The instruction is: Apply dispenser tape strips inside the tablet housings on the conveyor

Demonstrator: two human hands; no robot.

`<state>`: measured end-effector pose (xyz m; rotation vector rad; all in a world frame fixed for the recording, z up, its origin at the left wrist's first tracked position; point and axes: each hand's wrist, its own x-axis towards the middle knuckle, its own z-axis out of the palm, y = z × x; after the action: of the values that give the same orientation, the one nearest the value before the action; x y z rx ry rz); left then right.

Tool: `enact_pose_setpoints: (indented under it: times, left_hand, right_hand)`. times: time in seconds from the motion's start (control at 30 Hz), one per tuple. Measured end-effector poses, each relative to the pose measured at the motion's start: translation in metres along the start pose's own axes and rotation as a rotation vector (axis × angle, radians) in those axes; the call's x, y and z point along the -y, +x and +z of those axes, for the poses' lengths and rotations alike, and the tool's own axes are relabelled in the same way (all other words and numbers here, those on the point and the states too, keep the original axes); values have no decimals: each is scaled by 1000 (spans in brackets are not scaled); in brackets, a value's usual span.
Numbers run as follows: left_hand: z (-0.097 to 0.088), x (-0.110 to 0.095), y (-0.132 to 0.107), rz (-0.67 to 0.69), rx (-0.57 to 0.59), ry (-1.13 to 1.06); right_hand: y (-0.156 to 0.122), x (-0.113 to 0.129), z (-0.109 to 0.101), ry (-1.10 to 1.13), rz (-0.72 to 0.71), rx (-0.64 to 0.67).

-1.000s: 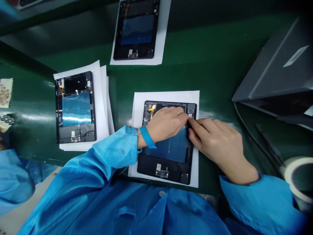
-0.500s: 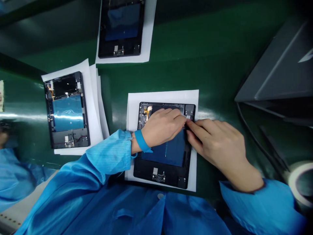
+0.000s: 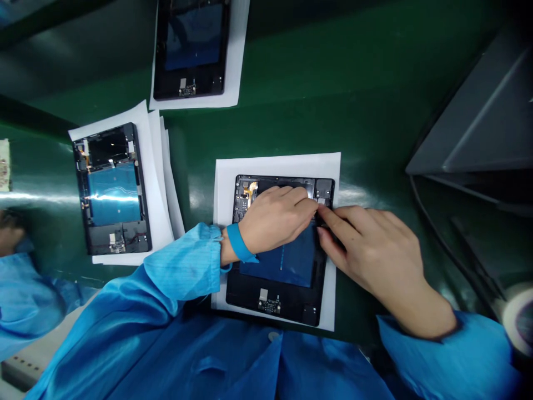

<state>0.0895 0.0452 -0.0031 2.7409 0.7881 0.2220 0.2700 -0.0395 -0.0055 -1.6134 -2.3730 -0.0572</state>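
An opened tablet [image 3: 295, 300], its circuit boards and blue inner panel exposed, lies on white paper [image 3: 275, 166] in front of me. My left hand [image 3: 280, 215], with a blue band [image 3: 240, 243] at the wrist, reaches over its upper half. The fingers are curled closed and point down at the upper right; their tips are hidden. My right hand [image 3: 377, 250] comes in from the right with bent fingers. Its index fingertip meets my left fingertips, and the thumb rests a little lower at the tablet's right edge. Whatever lies between the fingertips is too small to make out.
Another opened tablet [image 3: 114, 191] lies on stacked paper [image 3: 160, 183] at the left. A third tablet [image 3: 191, 50] is at the back. To the right stand a grey angular object [image 3: 478, 116], a dark cable [image 3: 433, 233] and a white roll [image 3: 516, 319]. Another person's sleeve [image 3: 25, 305] shows far left.
Both hands stay at the same spot on the tablet, with only a slight shift of the fingers. The view has moved a little, so the back tablet appears further left.
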Motion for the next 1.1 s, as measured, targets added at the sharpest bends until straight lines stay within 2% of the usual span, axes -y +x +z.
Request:
enact_pose_setpoints:
  times: [0.57,0.9,1.1]
  left_hand:
    - [0,0,0,1,5,10]
    - [3,2,2,7,-30,-1]
    - [3,4,3,-7,-49,-33]
  right_hand:
    - [3,0,-2,15,-21,-16]
    - [6,10,-5,-120,-57,-9]
    - [2,8,-1,-54,25,-7]
